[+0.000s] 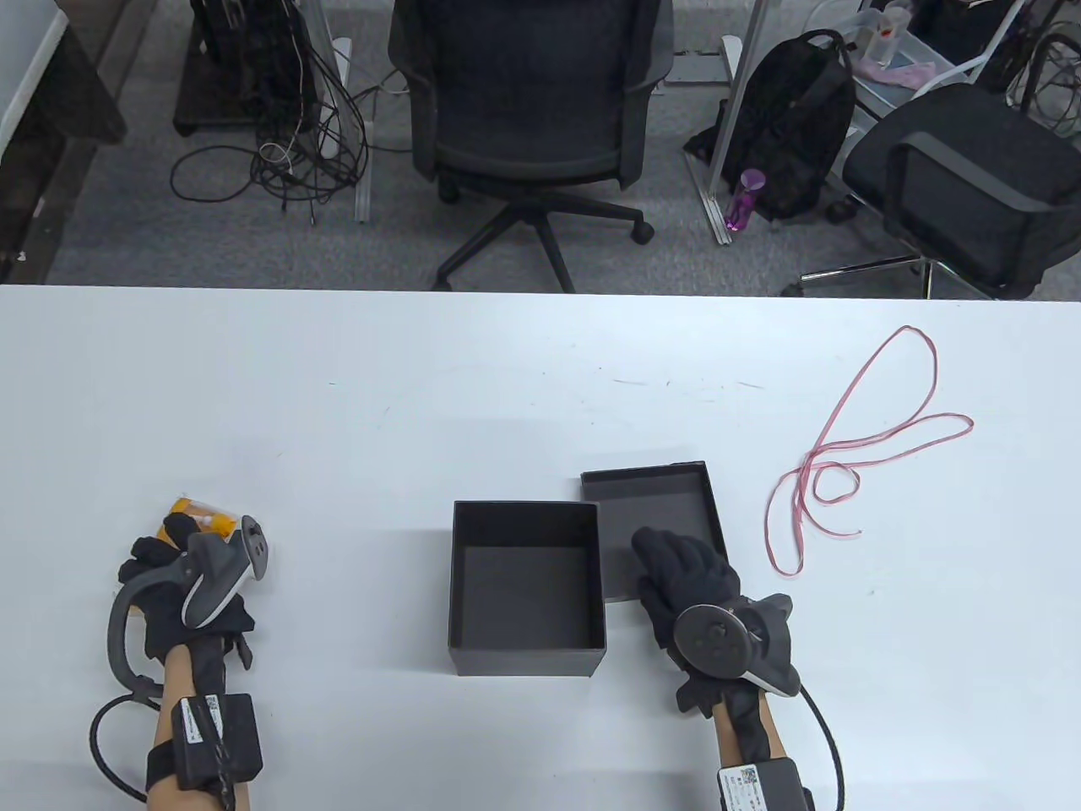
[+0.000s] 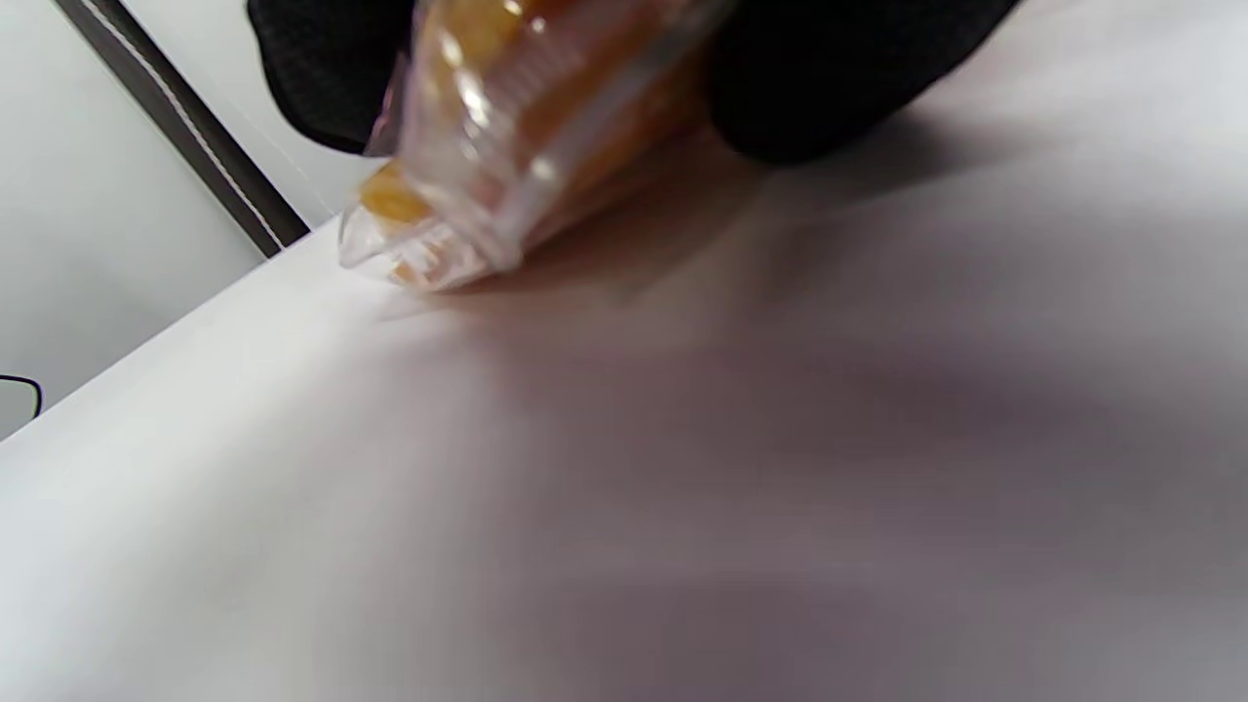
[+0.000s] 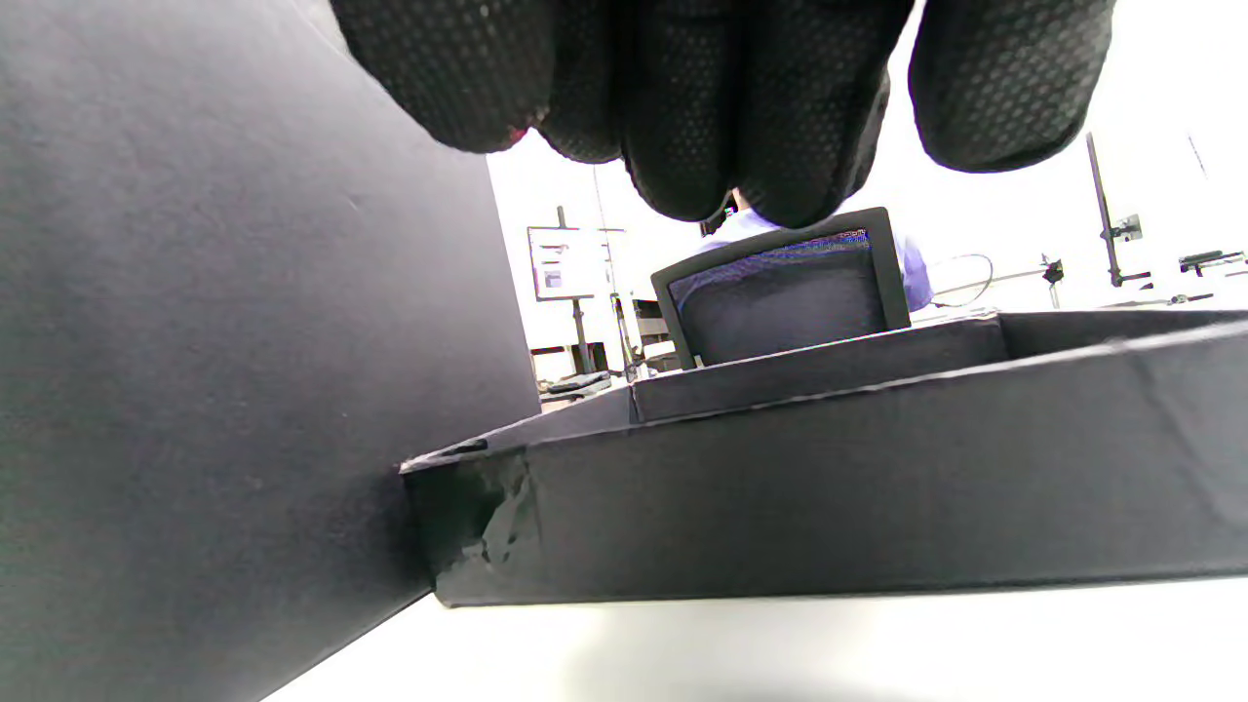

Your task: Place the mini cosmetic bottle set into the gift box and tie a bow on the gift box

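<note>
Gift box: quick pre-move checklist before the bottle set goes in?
1. Gift box open and upright: ok, nothing inside it.
2. Lid off and beside the box: ok, lying inside-up at the box's right wall.
3. Bottle set gripped: ok, left hand has its fingers round the clear pack, one end touching the table.
4. Right hand out of the box opening: ok, it is over the lid; contact cannot tell.
5. Ribbon within reach for the bow: ok, loose on the table right of the lid.
6. Set complete: cannot tell, pack blurred.
</note>
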`<state>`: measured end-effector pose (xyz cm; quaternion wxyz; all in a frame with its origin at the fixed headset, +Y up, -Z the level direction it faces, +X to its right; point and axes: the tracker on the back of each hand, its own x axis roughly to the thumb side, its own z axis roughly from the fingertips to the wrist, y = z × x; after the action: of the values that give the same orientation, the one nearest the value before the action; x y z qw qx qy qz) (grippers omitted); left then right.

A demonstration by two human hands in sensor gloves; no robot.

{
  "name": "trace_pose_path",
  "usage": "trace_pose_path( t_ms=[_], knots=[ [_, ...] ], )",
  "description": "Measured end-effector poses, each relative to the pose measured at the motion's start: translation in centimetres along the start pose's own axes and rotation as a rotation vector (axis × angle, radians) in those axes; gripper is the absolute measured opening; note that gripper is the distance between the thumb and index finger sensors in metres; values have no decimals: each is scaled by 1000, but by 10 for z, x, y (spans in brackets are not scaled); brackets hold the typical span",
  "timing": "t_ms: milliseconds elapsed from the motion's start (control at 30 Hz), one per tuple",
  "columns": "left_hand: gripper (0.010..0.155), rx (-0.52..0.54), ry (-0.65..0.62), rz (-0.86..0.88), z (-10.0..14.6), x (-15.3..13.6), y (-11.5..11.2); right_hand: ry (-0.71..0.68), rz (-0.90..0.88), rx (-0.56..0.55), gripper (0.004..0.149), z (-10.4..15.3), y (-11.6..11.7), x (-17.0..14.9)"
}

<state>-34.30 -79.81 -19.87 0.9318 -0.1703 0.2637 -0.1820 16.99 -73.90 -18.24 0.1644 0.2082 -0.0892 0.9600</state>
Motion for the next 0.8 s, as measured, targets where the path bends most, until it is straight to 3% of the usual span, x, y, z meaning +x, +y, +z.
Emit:
trace_pose_path(
  t_ms=[167,333,567,800],
  knots=[
    [79,137,48,111,14,3,10,-5,14,4,57,0,1,1],
    [77,293,-39,442,40,10,44,-6,28,7,57,0,1,1],
    [76,548,-263,908,93,21,98,3,22,-5,56,1,0,0],
    [75,627,-597,1319,143,22,135,2,16,-15,56,2,0,-1]
  ],
)
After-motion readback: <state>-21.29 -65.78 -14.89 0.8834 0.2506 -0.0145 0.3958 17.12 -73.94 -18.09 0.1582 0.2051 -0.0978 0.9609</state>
